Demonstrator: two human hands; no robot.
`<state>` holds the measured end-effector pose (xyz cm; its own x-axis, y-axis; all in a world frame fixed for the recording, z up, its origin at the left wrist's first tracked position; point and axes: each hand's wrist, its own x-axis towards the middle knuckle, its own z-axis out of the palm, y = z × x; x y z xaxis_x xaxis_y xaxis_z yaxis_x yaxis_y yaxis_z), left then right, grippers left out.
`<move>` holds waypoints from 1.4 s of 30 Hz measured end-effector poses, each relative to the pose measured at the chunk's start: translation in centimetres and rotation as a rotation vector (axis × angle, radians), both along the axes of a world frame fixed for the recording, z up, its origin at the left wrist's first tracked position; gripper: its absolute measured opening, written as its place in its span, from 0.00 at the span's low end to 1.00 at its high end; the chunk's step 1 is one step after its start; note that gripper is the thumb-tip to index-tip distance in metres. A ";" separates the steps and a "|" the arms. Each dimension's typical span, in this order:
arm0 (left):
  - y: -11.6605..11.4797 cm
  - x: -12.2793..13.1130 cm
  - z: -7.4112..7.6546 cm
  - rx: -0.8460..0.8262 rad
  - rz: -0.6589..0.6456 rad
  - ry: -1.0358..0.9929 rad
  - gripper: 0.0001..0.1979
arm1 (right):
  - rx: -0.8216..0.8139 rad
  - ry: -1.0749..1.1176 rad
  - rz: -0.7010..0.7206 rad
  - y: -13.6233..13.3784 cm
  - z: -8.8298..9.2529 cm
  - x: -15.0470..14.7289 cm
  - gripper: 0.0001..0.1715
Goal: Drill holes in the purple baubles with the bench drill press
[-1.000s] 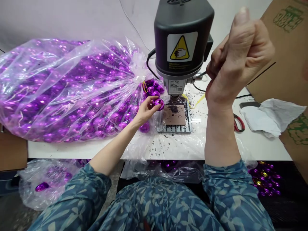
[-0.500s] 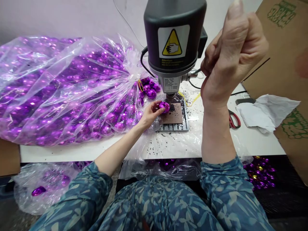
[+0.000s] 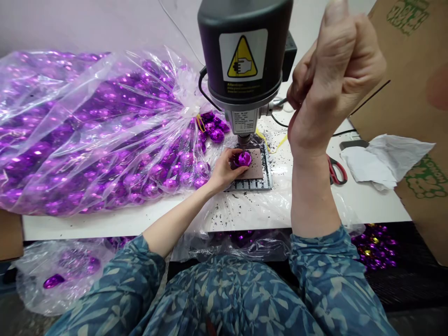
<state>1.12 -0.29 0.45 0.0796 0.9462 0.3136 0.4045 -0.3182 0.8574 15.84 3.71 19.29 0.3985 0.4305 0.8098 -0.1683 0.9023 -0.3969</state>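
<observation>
My left hand [image 3: 224, 170] grips a shiny purple faceted ball [image 3: 243, 159] between thumb and fingers. The ball rests on a brown square board [image 3: 257, 170] lying on the slotted metal base [image 3: 266, 179] of a small drill press [image 3: 245, 56]. Directly above the ball is the press's chuck [image 3: 244, 139]; any bit in it is hard to make out. Raised at the right, my right hand [image 3: 338, 84] is closed around the drill press handle [image 3: 283, 101], most of which the fingers hide.
A big clear bag of purple balls [image 3: 87, 135] fills the left of the white table [image 3: 140, 214]. Several loose balls [image 3: 217, 135] lie behind my left hand. Dark shavings surround the base. Red-handled scissors [image 3: 338, 171], crumpled white paper [image 3: 381, 158] and a cardboard box [image 3: 416, 116] are at right.
My left hand has moved the ball slightly right, from the board's left side to under the chuck. My right hand stays closed on the handle. The view has shifted a little.
</observation>
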 end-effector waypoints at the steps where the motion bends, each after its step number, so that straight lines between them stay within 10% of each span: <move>1: 0.0 0.2 -0.2 0.003 -0.008 -0.002 0.25 | -0.002 -0.009 -0.016 -0.1 0.0 0.0 0.26; 10: -0.6 1.2 -0.5 -0.108 -0.019 -0.166 0.27 | -0.121 -0.137 -0.341 -1.2 0.0 -0.3 0.36; 42: -0.6 1.2 -0.5 -0.124 -0.029 -0.234 0.28 | 0.060 0.054 -0.241 -1.1 -6.4 0.6 0.39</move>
<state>2.34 -0.85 -0.09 0.0461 0.9770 0.2080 0.1825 -0.2130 0.9599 16.44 2.57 12.94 0.5273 0.2693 0.8059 0.0354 0.9407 -0.3375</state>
